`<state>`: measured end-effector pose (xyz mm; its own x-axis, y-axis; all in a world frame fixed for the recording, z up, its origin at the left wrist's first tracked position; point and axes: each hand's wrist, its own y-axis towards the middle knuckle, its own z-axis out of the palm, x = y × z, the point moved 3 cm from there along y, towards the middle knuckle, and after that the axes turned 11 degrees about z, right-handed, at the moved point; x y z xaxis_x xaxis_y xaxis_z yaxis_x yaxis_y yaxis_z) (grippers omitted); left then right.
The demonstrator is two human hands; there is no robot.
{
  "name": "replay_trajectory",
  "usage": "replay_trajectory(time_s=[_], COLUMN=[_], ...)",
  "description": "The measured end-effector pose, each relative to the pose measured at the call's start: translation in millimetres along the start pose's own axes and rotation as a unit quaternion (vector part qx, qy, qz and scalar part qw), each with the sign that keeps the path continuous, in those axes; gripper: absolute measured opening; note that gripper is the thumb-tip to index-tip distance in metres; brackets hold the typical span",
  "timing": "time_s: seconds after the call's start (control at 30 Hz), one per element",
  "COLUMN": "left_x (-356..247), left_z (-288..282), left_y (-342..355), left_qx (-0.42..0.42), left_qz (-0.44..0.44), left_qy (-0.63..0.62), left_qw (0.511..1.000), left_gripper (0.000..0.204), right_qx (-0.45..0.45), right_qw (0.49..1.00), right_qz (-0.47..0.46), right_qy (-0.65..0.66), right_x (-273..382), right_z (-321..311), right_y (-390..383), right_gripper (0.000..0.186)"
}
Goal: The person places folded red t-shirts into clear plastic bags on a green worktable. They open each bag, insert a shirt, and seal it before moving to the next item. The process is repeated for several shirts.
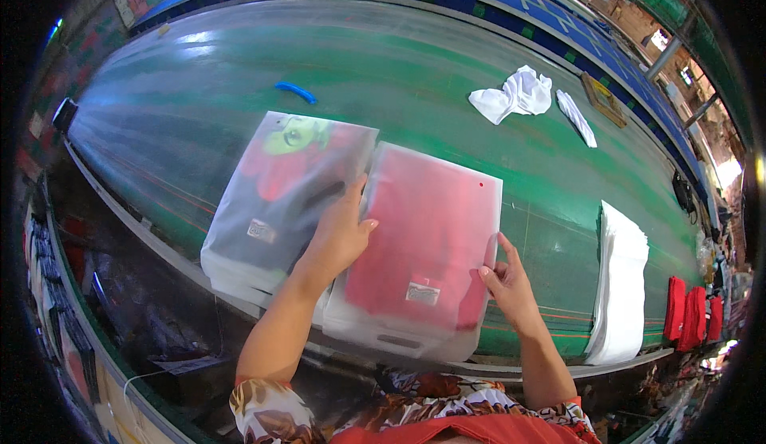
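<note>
Head: red packet (416,240) lengthwise away, slightly rightward.

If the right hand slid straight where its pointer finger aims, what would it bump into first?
Probably the frosted plastic bag with red fabric inside, at its right edge. The right hand looks so close, it might be touching already.

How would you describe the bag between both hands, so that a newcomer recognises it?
On the green table, at its near edge, the frosted plastic bag lies between the left hand and right hand. Red contents distinguish it from the darker bag at its left.
</note>
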<state>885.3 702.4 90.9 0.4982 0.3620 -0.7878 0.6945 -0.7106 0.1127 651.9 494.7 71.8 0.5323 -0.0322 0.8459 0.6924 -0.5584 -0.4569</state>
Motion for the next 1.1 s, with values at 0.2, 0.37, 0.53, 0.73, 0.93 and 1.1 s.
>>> replay_trajectory(time_s=[0.2, 0.37, 0.53, 0.73, 0.93, 1.1], left_x=[-5, -13, -24, -78, -148, -219], left_z=[-3, -3, 2, 24, 116, 234], left_y=[0, 2, -6, -32, -75, -123], left_qx=[-0.052, -0.056, -0.069, -0.096, -0.011, 0.111], left_qz=[0.083, 0.056, 0.068, 0.155, 0.221, 0.302], left_qy=[0.066, 0.134, 0.21, 0.286, 0.203, 0.127], left_qw=[0.993, 0.988, 0.973, 0.941, 0.954, 0.938], left_gripper=[0.07, 0.059, 0.048, 0.04, 0.042, 0.039], right_qx=[0.028, 0.0, -0.058, -0.04, -0.031, -0.086], right_qw=[1.0, 1.0, 0.989, 0.982, 0.968, 0.958], right_qz=[-0.005, 0.017, -0.126, -0.155, -0.201, -0.17], right_qy=[-0.006, -0.005, -0.055, -0.1, -0.15, -0.215], right_x=[6, 8, -14, -40, -72, -128], right_z=[-2, 6, 9, -28, -104, -198], right_y=[-8, 2, -4, -39, -104, -177], right_gripper=[0.06, 0.048, 0.044, 0.038, 0.032, 0.033])
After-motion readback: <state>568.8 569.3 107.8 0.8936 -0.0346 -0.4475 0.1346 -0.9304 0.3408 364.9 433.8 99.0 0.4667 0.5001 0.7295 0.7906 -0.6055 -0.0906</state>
